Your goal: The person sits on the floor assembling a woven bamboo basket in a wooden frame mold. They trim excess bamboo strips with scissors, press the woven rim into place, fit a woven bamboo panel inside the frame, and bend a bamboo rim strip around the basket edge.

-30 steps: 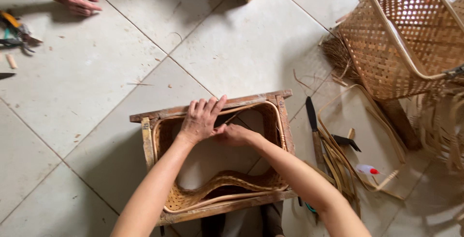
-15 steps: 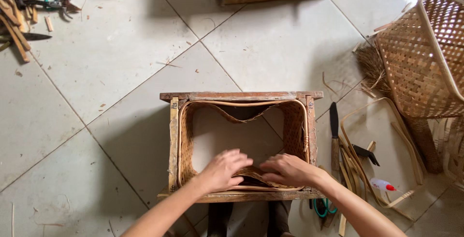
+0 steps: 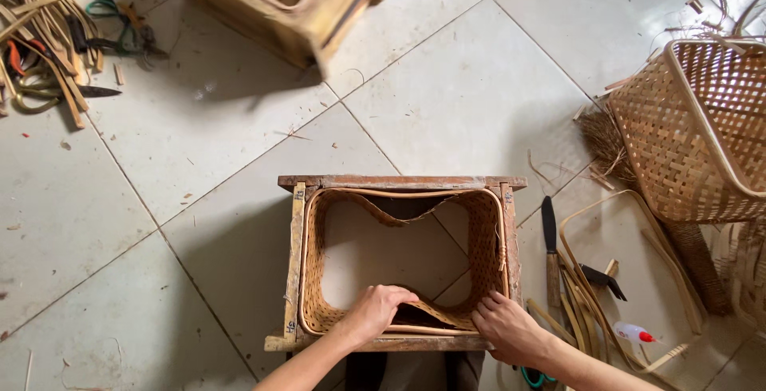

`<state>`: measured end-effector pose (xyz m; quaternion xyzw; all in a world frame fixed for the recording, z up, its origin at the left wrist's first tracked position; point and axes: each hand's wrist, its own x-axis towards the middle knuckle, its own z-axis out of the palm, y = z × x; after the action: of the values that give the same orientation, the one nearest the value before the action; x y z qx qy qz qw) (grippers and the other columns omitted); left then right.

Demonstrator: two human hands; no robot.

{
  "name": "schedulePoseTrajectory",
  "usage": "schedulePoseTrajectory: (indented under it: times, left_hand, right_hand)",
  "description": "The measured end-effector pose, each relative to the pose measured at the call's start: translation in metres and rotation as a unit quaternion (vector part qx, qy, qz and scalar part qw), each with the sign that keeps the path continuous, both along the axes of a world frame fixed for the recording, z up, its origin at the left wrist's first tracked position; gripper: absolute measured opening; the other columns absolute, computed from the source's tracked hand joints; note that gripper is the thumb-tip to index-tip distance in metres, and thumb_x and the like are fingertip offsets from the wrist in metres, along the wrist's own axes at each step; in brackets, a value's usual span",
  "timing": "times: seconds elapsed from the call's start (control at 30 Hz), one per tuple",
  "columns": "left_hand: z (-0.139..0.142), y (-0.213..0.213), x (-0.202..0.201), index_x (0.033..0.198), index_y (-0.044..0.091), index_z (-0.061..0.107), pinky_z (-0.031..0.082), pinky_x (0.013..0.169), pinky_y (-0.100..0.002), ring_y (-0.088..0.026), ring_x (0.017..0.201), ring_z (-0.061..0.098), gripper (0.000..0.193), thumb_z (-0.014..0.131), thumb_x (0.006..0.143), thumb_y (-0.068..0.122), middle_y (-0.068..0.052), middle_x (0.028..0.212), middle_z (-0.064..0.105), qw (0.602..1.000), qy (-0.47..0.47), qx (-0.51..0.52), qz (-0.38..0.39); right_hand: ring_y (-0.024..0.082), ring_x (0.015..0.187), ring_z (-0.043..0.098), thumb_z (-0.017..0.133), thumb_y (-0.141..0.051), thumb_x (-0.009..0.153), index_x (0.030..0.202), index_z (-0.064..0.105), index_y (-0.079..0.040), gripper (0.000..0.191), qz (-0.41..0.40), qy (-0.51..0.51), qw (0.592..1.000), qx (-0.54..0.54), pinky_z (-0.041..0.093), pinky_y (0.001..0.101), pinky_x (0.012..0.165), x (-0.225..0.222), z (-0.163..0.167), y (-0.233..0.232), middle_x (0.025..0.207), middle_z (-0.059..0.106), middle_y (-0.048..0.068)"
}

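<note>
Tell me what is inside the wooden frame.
A woven strip lines the frame; bare floor tile shows through. Left hand and right hand cover its near edge.

A single head-worn camera looks almost straight down at a pale tiled floor [image 3: 447, 96], from about seated height. The wooden frame [image 3: 399, 183] with its woven liner sits just below the centre of the frame, close enough to fill the lower middle. Both forearms enter from the bottom edge, the left hand [image 3: 377, 311] and right hand [image 3: 508, 329] meeting at the frame's near rail. With only one view, nothing is shared with another camera.
</note>
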<state>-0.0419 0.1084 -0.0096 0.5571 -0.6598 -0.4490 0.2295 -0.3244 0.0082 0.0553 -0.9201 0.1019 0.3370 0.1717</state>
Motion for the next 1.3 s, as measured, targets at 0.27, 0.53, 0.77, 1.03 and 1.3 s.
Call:
schedulePoseTrajectory:
  times: [0.27,0.53,0.77,1.03,1.3]
  left_hand:
    - [-0.003,0.001,0.000,0.116,0.010,0.075,0.055,0.094,-0.033,-0.030,0.106,0.073,0.048,0.045,0.090,-0.017,-0.012,0.121,0.073,0.999,-0.011,0.026,-0.027]
    - [0.039,-0.047,0.025,0.146,0.022,0.056,0.043,0.114,-0.056,-0.031,0.139,0.048,0.074,0.083,0.080,0.041,-0.009,0.149,0.053,0.990,-0.121,-0.049,-0.045]
    - [0.038,-0.128,0.055,0.160,0.006,0.022,0.011,0.119,-0.068,-0.039,0.145,0.030,0.118,0.078,0.073,0.063,-0.020,0.154,0.033,0.878,-0.331,-0.346,0.014]
    - [0.017,-0.167,0.074,0.156,0.000,0.030,0.039,0.102,-0.059,-0.036,0.109,0.051,0.120,0.077,0.072,0.071,-0.020,0.127,0.049,0.867,-0.380,-0.320,-0.038]
    - [0.021,-0.188,0.084,0.135,-0.001,0.050,0.049,0.070,-0.041,-0.028,0.079,0.059,0.097,0.077,0.075,0.070,-0.016,0.099,0.060,0.867,-0.363,-0.329,-0.092]
  right_hand:
    - [0.034,0.096,0.059,0.080,-0.040,0.083,0.102,0.062,0.007,0.053,-0.008,0.003,1.000,0.012,0.042,0.0440,0.094,-0.006,-0.013,0.001,0.094,0.062,0.016]
    - [0.033,0.095,0.067,0.067,-0.066,0.089,0.136,0.050,-0.007,0.078,-0.073,0.120,0.983,0.119,0.051,0.0448,0.092,0.032,0.005,-0.031,0.105,0.066,0.020]
    - [0.036,0.108,0.071,0.062,-0.045,0.100,0.122,0.071,-0.009,0.044,-0.179,-0.218,0.933,0.224,0.054,0.0432,0.096,0.127,-0.068,-0.077,0.133,0.069,0.014]
    - [0.033,0.112,0.067,0.057,-0.014,0.098,0.129,0.066,-0.005,0.033,-0.321,-0.366,0.820,0.300,0.053,0.0412,0.097,0.183,-0.108,-0.098,0.123,0.070,0.017]
    - [0.034,0.095,0.067,0.064,-0.015,0.100,0.121,0.064,-0.002,0.025,-0.265,-0.589,0.748,0.150,0.054,0.0440,0.082,0.181,-0.122,-0.095,0.106,0.069,0.018]
